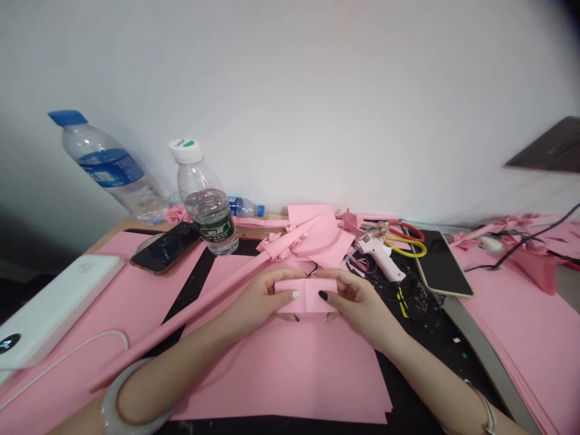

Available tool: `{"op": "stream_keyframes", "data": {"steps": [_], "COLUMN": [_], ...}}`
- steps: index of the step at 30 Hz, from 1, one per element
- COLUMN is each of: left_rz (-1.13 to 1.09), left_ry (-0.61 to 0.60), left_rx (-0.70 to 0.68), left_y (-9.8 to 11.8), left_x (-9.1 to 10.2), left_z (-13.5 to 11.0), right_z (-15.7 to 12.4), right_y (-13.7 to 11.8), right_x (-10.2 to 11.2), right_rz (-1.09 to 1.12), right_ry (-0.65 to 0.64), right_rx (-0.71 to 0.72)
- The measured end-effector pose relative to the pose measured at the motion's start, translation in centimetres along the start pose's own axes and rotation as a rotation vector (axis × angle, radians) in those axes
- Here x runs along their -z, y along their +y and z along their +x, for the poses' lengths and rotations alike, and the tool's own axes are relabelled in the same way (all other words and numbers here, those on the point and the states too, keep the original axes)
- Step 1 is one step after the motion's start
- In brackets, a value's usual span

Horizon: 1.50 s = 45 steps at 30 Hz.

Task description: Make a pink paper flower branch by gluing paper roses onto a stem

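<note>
Between my two hands is a small folded piece of pink paper (306,296) with a crease down its middle. My left hand (265,297) pinches its left end, thumb in front and fingers behind. On the right end, my right hand (356,296) grips it the same way, with a dark-painted thumbnail pressed on the face. Below the folded piece lie large pink paper sheets (281,374). A long rolled pink paper stick (194,311) runs diagonally under my left forearm. Crumpled and folded pink paper pieces (312,232) are heaped just beyond my hands.
A clear water bottle (206,205) and a blue-capped bottle (111,166) stand at the back left. Nearby are a dark phone (167,246) and a white power bank (58,308). To the right lie a glue gun (380,254), a second phone (441,263) and stacked pink sheets (530,338).
</note>
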<state>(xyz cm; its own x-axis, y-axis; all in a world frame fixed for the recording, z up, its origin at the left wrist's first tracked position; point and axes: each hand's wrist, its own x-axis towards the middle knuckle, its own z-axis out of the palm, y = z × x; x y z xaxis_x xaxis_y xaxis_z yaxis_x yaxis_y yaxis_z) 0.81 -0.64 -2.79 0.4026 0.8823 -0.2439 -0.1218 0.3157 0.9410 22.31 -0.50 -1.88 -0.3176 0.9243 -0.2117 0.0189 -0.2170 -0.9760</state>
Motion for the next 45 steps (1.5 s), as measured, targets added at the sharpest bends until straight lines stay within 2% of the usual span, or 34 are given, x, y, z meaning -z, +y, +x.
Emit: {"op": "stream_keyframes", "data": {"steps": [8,16,23,34,45], "left_rz": [0.043,0.106,0.087,-0.015,-0.037], "left_ry": [0.015,0.081,0.049,0.008,-0.004], "left_rx": [0.023,0.002,-0.004,-0.007,0.007], "left_y": [-0.23,-0.42,0.21,-0.06,0.07], "left_x": [-0.07,-0.25,-0.24,-0.05,-0.01], "left_z": [0.19,0.26,0.06,0.16,0.08], "right_z": [0.05,-0.14,0.0,-0.24,-0.22], "right_y": [0.25,0.06,0.21,0.17,0.16], "right_x": [-0.26,-0.52,-0.21,-0.06,-0.02], "right_rz": [-0.104,-0.178,-0.15,-0.194,-0.174], "right_ry": [0.066,0.09,0.043,0.038,0.006], "right_rx": [0.009,0.069,0.113,0.174,0.172]}}
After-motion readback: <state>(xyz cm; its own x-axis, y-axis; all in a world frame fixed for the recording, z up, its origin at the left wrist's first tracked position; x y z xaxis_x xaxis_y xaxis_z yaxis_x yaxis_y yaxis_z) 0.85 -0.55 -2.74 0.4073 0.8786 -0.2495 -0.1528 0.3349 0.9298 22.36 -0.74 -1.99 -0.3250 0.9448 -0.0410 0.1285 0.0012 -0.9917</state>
